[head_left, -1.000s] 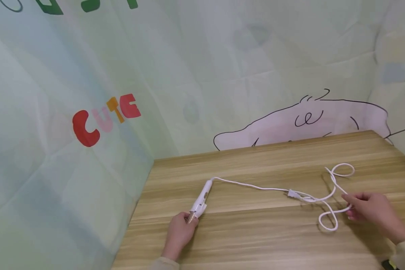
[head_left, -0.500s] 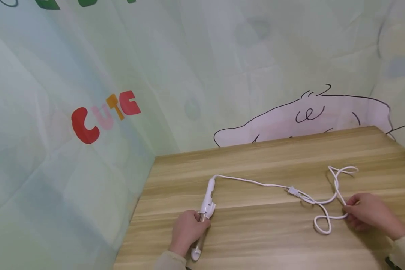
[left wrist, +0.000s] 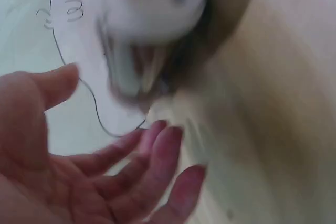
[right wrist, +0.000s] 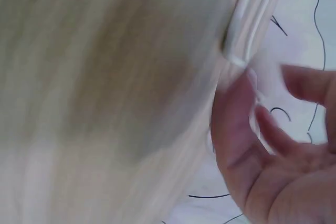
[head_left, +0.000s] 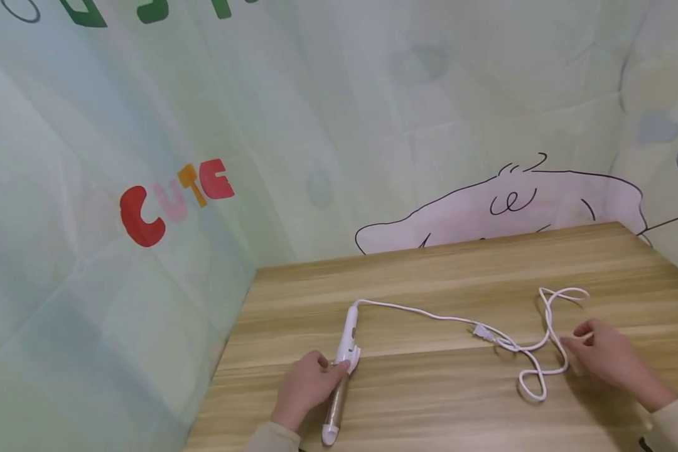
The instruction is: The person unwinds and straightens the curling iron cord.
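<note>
A curling iron with a white handle (head_left: 347,333), a brownish metallic barrel (head_left: 336,407) and a white tip (head_left: 330,434) lies at the left of the wooden table. Beside it is my left hand (head_left: 311,383), thumb overlapping the clamp end in the head view. In the left wrist view, those fingers (left wrist: 168,150) are spread and loosely bent, apart from the blurred white tip. The white power cord (head_left: 550,326) runs right into loose loops with a plug (head_left: 483,332). My right hand (head_left: 610,351) is at the loops, thumb and fingers parted, fingertips right by the cord.
A wooden tabletop (head_left: 441,402) lies under everything. Behind it hangs a pale curtain (head_left: 316,125) with cartoon drawings and coloured letters, which also covers the left side. A small dark object (head_left: 645,444) shows at the lower right edge, by the sleeve.
The curling iron has swung straighter, and its tip has come into view. My left hand has loosened from the barrel. My right hand has let go of the cord, whose loops moved slightly left.
</note>
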`<state>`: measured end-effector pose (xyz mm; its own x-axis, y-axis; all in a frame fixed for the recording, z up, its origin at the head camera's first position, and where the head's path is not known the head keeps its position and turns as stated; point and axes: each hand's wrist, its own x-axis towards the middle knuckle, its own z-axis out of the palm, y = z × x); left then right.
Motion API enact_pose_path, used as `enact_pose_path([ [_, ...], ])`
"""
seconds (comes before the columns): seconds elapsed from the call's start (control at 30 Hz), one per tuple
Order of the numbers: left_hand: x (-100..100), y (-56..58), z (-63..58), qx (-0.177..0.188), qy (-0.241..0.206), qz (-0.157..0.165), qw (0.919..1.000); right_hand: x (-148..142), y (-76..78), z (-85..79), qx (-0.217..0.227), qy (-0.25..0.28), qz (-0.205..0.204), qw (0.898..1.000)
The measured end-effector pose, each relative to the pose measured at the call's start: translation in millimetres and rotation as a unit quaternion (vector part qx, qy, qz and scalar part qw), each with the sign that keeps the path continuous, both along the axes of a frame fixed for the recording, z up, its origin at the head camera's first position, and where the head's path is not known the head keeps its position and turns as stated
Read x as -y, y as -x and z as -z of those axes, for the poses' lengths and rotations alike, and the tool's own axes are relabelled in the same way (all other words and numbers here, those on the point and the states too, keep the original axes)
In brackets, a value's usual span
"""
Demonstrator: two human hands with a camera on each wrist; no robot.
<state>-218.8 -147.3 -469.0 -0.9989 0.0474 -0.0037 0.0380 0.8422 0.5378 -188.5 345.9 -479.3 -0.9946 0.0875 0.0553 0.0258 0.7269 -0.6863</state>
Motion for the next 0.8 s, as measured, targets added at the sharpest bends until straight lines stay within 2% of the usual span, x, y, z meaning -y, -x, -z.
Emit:
enact_pose_path([
  [0.07,4.5,9.9,-1.8,-0.041,-0.007,0.009,0.9991,0.2,4.2,-2.9,-0.101,-0.051,-0.003,0.994],
  [0.13,9.3,21.2,-3.5,-0.094,-0.002,0.034,0.9950,0.8,7.9,-5.0,-0.174,-0.099,-0.002,0.980],
  [0.2,14.8,32.0,-4.9,-0.144,0.028,0.069,0.9867,0.7,9.6,-6.6,-0.200,-0.134,-0.001,0.971],
  [0.23,17.6,36.9,-5.2,-0.165,0.049,0.085,0.9813,0.5,9.5,-7.4,-0.199,-0.149,-0.002,0.969],
  [0.3,23.9,45.6,-5.5,-0.185,0.095,0.115,0.9714,-1.4,8.7,-7.6,-0.175,-0.179,-0.002,0.968],
  [0.4,32.0,56.8,-3.1,-0.189,0.157,0.138,0.9595,-7.7,8.9,-6.7,-0.148,-0.204,-0.009,0.968],
  [0.5,38.7,63.7,0.2,-0.177,0.194,0.134,0.9555,-14.2,11.5,-4.7,-0.134,-0.211,-0.015,0.968],
  [0.6,45.0,63.9,1.5,-0.152,0.194,0.125,0.9610,-15.7,12.8,-2.3,-0.127,-0.202,-0.021,0.971],
  [0.7,49.4,59.0,2.5,-0.118,0.167,0.121,0.9714,-13.5,11.9,1.7,-0.114,-0.185,-0.025,0.976],
  [0.8,51.5,55.7,3.9,-0.104,0.161,0.120,0.9740,-10.8,10.7,4.8,-0.106,-0.171,-0.026,0.979],
])
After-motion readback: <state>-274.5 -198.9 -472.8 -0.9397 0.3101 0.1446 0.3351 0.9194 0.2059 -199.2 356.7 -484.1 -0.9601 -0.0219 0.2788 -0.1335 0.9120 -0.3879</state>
